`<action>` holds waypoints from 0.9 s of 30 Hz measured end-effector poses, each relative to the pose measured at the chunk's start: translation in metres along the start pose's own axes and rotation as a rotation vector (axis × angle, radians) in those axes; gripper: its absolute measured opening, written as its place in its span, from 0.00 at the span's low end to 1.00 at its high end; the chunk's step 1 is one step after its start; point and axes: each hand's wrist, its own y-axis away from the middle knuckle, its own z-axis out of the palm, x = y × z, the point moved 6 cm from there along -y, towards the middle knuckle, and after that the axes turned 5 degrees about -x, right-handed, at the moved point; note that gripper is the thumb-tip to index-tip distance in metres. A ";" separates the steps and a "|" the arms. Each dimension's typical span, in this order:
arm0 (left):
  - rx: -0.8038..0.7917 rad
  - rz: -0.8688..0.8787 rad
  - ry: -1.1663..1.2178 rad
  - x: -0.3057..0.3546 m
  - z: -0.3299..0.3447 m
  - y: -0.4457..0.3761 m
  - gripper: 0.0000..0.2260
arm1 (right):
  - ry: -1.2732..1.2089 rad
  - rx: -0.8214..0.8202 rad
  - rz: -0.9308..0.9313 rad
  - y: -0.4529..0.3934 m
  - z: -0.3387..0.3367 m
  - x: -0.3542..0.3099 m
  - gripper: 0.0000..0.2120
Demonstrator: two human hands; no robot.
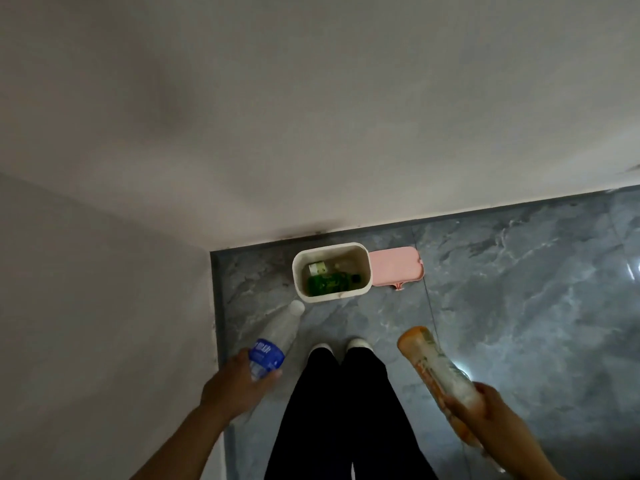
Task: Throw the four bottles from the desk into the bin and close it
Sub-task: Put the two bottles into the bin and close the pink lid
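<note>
Black trousers (343,410) and two pale shoe tips (341,344) sit nearest, at 6 o'clock; you stand facing the bin.

Left hand (239,382), 7 o'clock: closed around the base of the clear bottle (275,341) with the blue label, white cap pointing toward 12, near the bin's front rim but not yet over the opening.

Right hand (485,414), 5 o'clock: closed around the lower end of the orange bottle (436,365), its far end angled up toward 11 o'clock, well short of the bin.

Method note: carry each bottle over the opening before you let go. The mouth is narrow, and I judge that a toss from here risks clipping the rim. Drop the clear one first, since it is closest, then the orange one.

White bin (367,268), 12 o'clock, on the grey marble floor (519,289) against the wall (311,133): open, with its pink lid (396,266) hinged flat toward 3 o'clock.

Count: one green bottle (329,282) lies inside; a second, pale with a white-and-green label (317,268), appears to lie behind it. Two in hand. One bin, one lid. Lid not yet closed.
</note>
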 end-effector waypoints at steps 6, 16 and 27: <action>0.048 0.126 -0.268 0.068 0.012 -0.129 0.29 | 0.047 -0.066 -0.168 -0.110 0.022 -0.055 0.28; 0.234 0.361 -0.810 0.137 0.053 -0.346 0.33 | 0.307 -0.215 -0.415 -0.259 0.082 -0.114 0.38; 0.340 0.521 -1.021 0.133 0.105 -0.453 0.29 | 0.525 -0.235 -0.480 -0.327 0.125 -0.127 0.46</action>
